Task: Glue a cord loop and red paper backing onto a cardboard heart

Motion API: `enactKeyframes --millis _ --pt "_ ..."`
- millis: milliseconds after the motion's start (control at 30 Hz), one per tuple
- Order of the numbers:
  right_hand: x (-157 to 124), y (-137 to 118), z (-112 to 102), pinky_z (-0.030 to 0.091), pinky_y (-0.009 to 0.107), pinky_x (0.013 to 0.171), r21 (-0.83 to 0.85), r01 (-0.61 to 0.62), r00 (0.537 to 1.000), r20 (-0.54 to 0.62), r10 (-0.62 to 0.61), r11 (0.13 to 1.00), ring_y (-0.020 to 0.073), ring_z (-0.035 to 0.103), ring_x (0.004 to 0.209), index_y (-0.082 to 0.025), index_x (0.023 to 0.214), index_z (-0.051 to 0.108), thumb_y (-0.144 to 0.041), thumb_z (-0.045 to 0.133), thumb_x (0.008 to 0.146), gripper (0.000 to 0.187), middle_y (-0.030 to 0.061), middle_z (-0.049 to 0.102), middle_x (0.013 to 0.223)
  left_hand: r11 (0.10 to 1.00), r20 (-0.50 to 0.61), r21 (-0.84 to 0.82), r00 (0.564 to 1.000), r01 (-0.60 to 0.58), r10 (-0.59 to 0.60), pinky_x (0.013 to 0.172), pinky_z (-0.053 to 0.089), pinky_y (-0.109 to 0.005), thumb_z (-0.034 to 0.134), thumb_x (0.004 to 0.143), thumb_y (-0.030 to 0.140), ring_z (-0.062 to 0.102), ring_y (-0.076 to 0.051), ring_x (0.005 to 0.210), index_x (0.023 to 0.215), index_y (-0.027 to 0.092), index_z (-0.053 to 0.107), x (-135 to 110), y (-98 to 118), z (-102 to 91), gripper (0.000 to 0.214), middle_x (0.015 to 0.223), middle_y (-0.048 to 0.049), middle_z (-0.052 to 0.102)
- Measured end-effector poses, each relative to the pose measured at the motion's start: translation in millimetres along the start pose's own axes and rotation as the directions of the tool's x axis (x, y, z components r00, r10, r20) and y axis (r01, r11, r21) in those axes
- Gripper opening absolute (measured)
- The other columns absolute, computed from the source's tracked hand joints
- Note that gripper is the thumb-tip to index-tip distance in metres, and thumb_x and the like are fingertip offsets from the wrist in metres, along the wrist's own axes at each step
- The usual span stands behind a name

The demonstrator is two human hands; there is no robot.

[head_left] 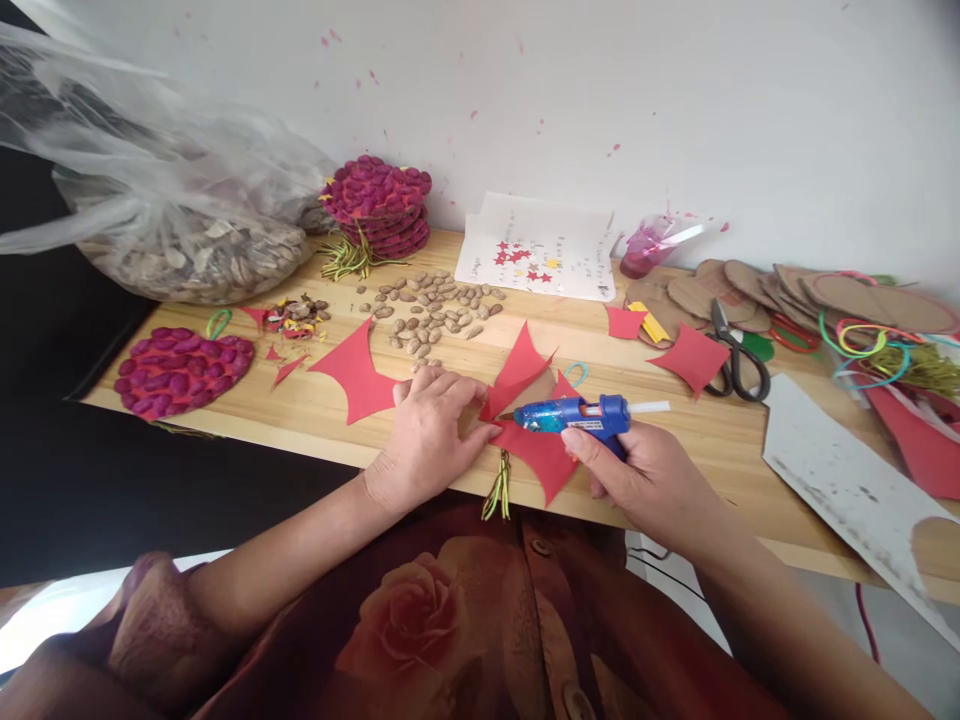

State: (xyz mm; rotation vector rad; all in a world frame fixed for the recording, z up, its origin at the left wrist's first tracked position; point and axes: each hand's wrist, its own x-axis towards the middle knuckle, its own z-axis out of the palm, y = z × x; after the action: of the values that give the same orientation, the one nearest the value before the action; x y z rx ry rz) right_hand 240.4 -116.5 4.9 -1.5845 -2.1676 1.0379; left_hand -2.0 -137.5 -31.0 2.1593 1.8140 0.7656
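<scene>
Working a little too close for comfort

From where I stand, the right hand [646, 472] is wrapped round a blue glue gun [613, 413], its nozzle [510, 416] at the red paper [544, 465] near the table's [300, 415] front edge. The left hand's [435, 432] thumb and forefinger sit beside that tip; I can't tell whether they pinch the paper. If the gun slips, I'd fear burnt fingers; glue running forward could mat the tassel [498, 487] just below.

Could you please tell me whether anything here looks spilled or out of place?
Yes: pink specks dot the white wall, looking like stray splashes. Red scraps also litter the table left of the left hand, perhaps just offcuts.
</scene>
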Motion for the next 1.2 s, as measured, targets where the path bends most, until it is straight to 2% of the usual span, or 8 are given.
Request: enactKeyframes --millis 333,567,867,1200 --pt "2.6 -1.7 0.6 0.039 0.029 0.058 -0.061 0.055 0.998 0.005 -0.055 0.997 0.0157 0.054 0.056 -0.022 0.061 0.052 -0.052 0.047 0.097 0.047 -0.0015 0.059 0.056 1.000 0.024 -0.025 1.000 0.010 -0.010 0.076 0.035 -0.039 0.068 0.084 0.027 0.057 -0.025 0.094 0.092 0.020 0.064 2.5 2.0 3.2 0.011 0.094 -0.0042 0.070" --pt "0.6 -8.3 0.0 0.038 0.029 0.058 -0.089 0.078 0.997 0.008 -0.077 0.993 0.0153 0.054 0.054 -0.022 0.064 0.050 -0.051 0.046 0.098 0.045 -0.0020 0.058 0.056 0.998 0.005 -0.059 1.000 -0.002 0.002 0.088 0.038 -0.046 0.065 0.085 0.025 0.057 -0.026 0.095 0.088 0.021 0.064 1.1 4.8 3.4 0.005 0.091 -0.0036 0.070" --pt "1.3 -1.8 0.4 0.038 0.030 0.058 -0.090 0.077 0.997 0.001 -0.077 0.993 0.0159 0.054 0.056 -0.022 0.064 0.050 -0.052 0.045 0.098 0.046 -0.0012 0.059 0.057 0.998 -0.018 -0.054 0.999 -0.040 0.039 0.079 0.035 -0.042 0.064 0.087 0.022 0.057 -0.023 0.094 0.090 0.023 0.067 -1.9 5.0 3.5 0.004 0.094 -0.0015 0.072" --pt "-1.6 -4.9 -3.3 0.037 0.029 0.057 -0.085 0.092 0.996 -0.001 -0.092 0.992 0.0147 0.051 0.054 -0.022 0.062 0.047 -0.050 0.045 0.098 0.046 -0.0020 0.056 0.055 0.997 -0.045 -0.009 0.996 -0.074 0.074 0.079 0.035 -0.043 0.062 0.090 0.024 0.056 -0.024 0.094 0.088 0.024 0.070 -1.9 5.4 2.0 0.008 0.093 -0.0026 0.072"
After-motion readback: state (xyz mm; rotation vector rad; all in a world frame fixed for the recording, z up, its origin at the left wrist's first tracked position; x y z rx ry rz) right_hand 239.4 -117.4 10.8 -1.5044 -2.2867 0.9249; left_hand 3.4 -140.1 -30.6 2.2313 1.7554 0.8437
